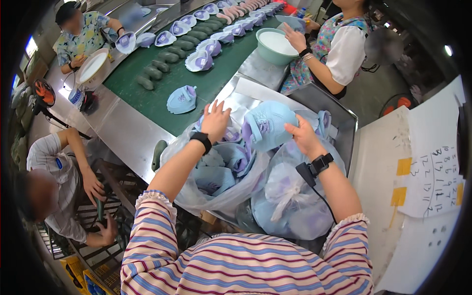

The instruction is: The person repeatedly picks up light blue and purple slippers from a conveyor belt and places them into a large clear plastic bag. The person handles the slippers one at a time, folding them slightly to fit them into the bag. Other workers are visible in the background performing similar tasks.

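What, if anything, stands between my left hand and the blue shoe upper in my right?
Nothing visible stands between them: your left hand is just left of the blue shoe upper in your right hand; bagged uppers lie below.

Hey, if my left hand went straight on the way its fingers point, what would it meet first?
Probably the silver metal edge beside the green belt, just beyond your left hand. Depth is unclear, so the hand might pass above it.
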{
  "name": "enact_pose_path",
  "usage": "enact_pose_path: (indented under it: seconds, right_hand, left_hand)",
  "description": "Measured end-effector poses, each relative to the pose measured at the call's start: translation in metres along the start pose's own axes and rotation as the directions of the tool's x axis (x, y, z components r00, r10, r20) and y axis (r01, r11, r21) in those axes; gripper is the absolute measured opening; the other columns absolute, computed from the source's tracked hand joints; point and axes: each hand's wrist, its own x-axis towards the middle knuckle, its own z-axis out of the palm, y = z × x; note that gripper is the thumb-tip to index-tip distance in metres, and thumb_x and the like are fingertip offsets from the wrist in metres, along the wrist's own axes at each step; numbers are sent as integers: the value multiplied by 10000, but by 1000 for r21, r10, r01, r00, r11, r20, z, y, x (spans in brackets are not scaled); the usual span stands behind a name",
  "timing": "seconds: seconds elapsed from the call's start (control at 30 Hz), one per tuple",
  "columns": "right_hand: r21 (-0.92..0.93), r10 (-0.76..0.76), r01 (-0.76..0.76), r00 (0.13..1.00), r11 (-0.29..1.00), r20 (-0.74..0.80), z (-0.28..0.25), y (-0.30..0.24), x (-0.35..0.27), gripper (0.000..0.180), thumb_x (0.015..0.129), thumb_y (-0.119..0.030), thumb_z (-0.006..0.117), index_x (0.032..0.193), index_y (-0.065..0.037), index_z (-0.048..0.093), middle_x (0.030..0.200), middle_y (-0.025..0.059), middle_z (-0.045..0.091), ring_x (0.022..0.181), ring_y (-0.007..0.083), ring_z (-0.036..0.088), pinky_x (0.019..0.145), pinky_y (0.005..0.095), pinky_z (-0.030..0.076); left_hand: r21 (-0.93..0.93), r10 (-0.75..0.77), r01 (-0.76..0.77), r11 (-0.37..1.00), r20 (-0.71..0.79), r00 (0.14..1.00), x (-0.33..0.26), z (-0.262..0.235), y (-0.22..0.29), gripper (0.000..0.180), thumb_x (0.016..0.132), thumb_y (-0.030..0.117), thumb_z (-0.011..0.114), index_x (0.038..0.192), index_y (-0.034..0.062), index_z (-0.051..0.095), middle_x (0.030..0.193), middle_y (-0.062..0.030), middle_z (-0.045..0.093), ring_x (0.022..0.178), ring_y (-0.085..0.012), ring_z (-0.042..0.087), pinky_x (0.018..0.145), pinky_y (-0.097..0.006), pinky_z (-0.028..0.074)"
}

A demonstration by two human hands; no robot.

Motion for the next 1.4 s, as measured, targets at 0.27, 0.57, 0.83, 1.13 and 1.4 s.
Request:
enact_pose_path:
  seconds: [0.27,0.57,0.83,1.13,1.4]
  right_hand:
    - [123,84,-72,992,990,-96,14,-4,-9,246,852,-176,598,1026,-4,571,930,39,613,820,105,563,732,247,448]
    - [0,109,-109,993,994,51,12,-8,0,275,846,-190,607,1036,3,564,917,39,617,816,102,564,725,248,450]
    - [89,-131,98,824,991,551,49,-35,-10,262,765,-201,665,960,-34,613,990,19,597,886,119,550,836,257,398]
    - [78,56,-80,958,994,280,73,-4,-19,224,830,-169,602,942,25,593,889,64,621,816,133,565,736,267,450]
    - [368,123,-115,992,923,2,114,49,33,229,849,-134,578,1032,4,585,980,70,607,870,157,566,802,307,442]
  left_hand:
    - [-44,132,-130,991,557,820,14,5,-59,271,694,137,633,952,215,663,1036,-79,507,1126,-242,424,928,-415,317]
    - [-400,175,-102,911,150,973,24,-114,-35,380,801,372,610,852,-2,563,687,-142,575,661,-322,553,634,-348,447]
    - [-797,203,206,568,379,903,8,-138,-21,293,832,288,628,916,7,620,723,16,574,645,-49,479,562,-227,402]
    - [-569,138,-171,805,-101,985,-51,-131,10,760,671,397,739,1273,89,391,1329,-215,238,1234,-375,265,1014,-460,260]
    - [-772,-370,286,567,72,926,-79,-91,17,686,617,274,777,1143,-8,439,1320,-266,243,1231,-381,296,991,-372,316]
